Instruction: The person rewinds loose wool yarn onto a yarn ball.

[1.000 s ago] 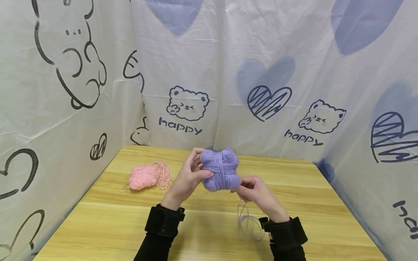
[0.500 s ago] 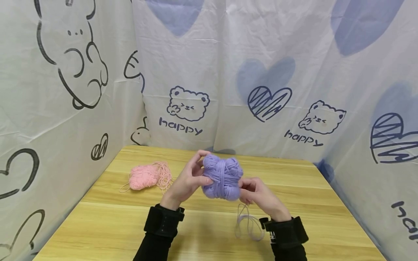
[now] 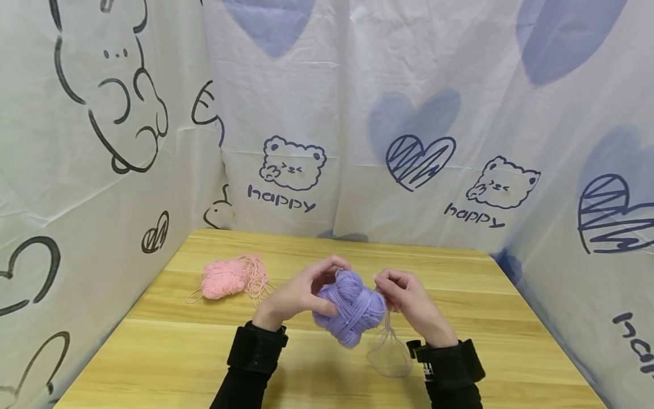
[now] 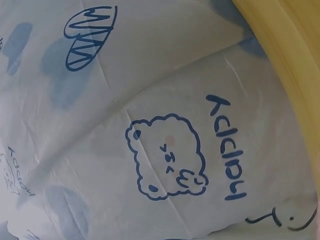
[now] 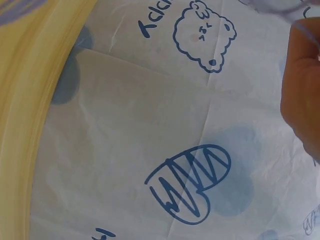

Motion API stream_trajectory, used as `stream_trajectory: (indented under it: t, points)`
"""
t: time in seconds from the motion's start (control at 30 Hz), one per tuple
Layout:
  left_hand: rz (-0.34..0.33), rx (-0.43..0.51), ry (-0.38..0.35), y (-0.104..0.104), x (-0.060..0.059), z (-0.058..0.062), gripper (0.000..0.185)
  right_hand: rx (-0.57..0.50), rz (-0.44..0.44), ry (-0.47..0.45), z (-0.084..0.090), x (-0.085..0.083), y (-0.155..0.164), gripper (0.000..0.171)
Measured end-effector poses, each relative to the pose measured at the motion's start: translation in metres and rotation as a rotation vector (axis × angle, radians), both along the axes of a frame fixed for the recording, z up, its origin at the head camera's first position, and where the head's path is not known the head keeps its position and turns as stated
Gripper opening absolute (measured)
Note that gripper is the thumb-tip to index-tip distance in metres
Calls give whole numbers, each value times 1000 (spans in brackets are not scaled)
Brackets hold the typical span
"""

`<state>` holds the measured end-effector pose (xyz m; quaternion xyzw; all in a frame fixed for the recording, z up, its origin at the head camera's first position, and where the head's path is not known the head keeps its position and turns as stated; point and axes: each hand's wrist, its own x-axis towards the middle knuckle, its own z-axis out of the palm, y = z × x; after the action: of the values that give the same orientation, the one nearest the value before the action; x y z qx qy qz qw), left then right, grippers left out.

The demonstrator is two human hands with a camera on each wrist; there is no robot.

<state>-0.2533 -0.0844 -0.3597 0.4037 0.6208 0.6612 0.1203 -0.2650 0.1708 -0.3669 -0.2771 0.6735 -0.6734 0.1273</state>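
Observation:
A lumpy purple ball of yarn (image 3: pixel 352 307), wound across its middle, is held above the table in the head view. My left hand (image 3: pixel 293 296) grips it from the left, thumb on the near face and fingers over the top. On its right side my right hand (image 3: pixel 413 304) pinches a strand of the purple yarn. Thin loops of that yarn (image 3: pixel 390 363) hang below the right hand. Part of the right hand (image 5: pixel 303 90) shows at the edge of the right wrist view. The left wrist view shows neither the ball nor a clear hand.
A pink ball of yarn (image 3: pixel 223 279) lies on the wooden table (image 3: pixel 179 352) at the back left, with loose pink strands (image 3: pixel 256 278) beside it. A printed white curtain (image 3: pixel 357 187) surrounds the table's back and sides.
My left hand has lowered the purple ball and turned it diagonally. The right hand has moved up a little to the ball's right side, and the hanging loops have swung and changed shape.

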Motion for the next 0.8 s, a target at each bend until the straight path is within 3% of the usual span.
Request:
stream_trajectory:
  t: [0.17, 0.33, 0.57, 0.8]
  points:
    - [118, -134, 23, 4, -2, -2, 58, -69, -30, 50, 4, 4, 0, 17]
    - [274, -174, 3, 8, -3, -3, 54, -46, -69, 98, 10, 10, 0, 14]
    - [456, -87, -60, 12, -4, -2, 53, 27, -84, 177, 15, 18, -2, 21]
    - [522, 89, -163, 12, -5, 1, 53, 62, 10, 168, 12, 16, -8, 23]
